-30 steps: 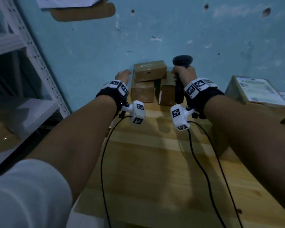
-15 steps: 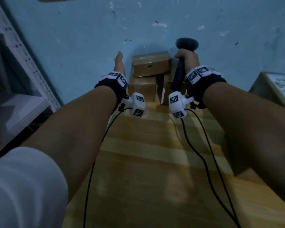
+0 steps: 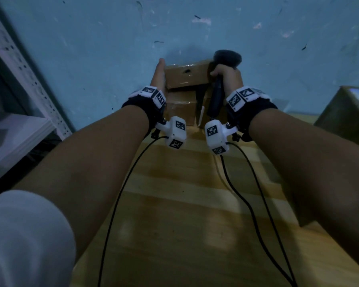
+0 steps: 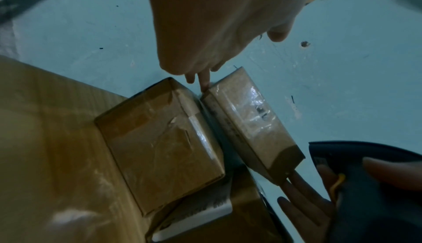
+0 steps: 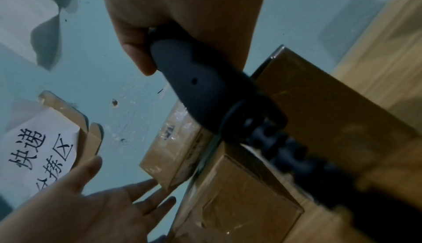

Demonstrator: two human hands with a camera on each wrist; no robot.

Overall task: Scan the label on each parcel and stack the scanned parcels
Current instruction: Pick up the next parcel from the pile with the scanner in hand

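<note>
Here, against a blue wall (image 3: pixel 91 48), three brown taped parcels are sitting at the far edge of a wooden table (image 3: pixel 184 204). The top parcel (image 3: pixel 186 76) is lying across the two beneath it: a lower left parcel (image 3: pixel 180 112) lying flat, and a lower right parcel (image 5: pixel 319 102) standing on edge just beside it, a narrow gap showing between them in the head view. The left hand (image 3: pixel 159 76) is reaching to the left end of the top parcel, its fingers (image 4: pixel 204 79) straight and loosely spread, one fingertip touching the parcel's far corner in the left wrist view; it is holding nothing. The right hand (image 3: pixel 226 76) is gripping a dark handheld scanner (image 3: pixel 218 88) by its handle, thumb and some fingers curled round it, the scanner head rising above the top parcel's right end and its coiled cable (image 5: pixel 285 147) trailing down toward the table. Two of that hand's fingers are stretching out straight to the right end of the top parcel, as the left wrist view is showing. A larger parcel bearing a white label (image 3: pixel 352 112) is sitting well apart at the table's right. A metal shelf rack (image 3: pixel 19 79) is standing at the left. A white handwritten paper sign (image 5: pixel 38 149) is hanging on the wall.
</note>
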